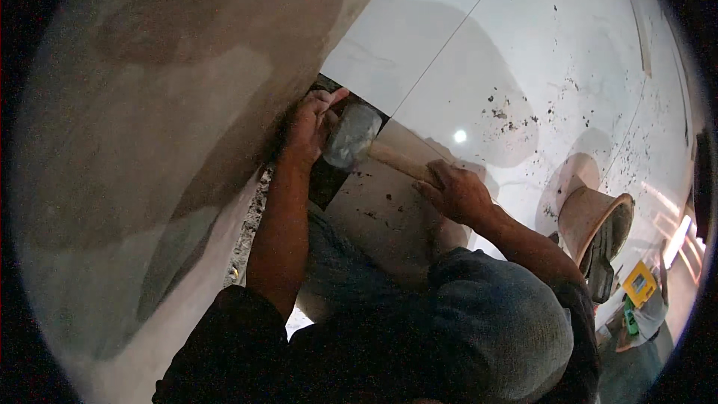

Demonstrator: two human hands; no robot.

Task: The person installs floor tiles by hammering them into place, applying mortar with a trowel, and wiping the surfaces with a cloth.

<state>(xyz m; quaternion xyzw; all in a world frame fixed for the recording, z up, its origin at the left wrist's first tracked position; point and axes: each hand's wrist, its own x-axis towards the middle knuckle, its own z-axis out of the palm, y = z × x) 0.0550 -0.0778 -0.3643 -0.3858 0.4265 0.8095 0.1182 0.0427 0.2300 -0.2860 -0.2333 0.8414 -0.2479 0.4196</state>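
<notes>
A mallet with a grey, scuffed head [353, 137] and a wooden handle [402, 161] is in my right hand [461, 191], whose fingers wrap round the handle's end. Beside the head, my left hand [313, 126] rests over a dark strip [326, 182] along the foot of the wall. One finger of it is stretched out and the others are partly bent and hidden. The mallet head hangs over the strip's edge, close to my left fingers; whether it touches the surface I cannot tell. A pale tile [374, 202] speckled with dark crumbs lies under the handle.
A plastered wall [187, 90] rises close on my left. Large white tiles [464, 52] with thin joints and scattered crumbs spread ahead and right. A bucket [594, 217] lies tipped at the right, a dark object at its mouth. Near it is a yellow tool [640, 284].
</notes>
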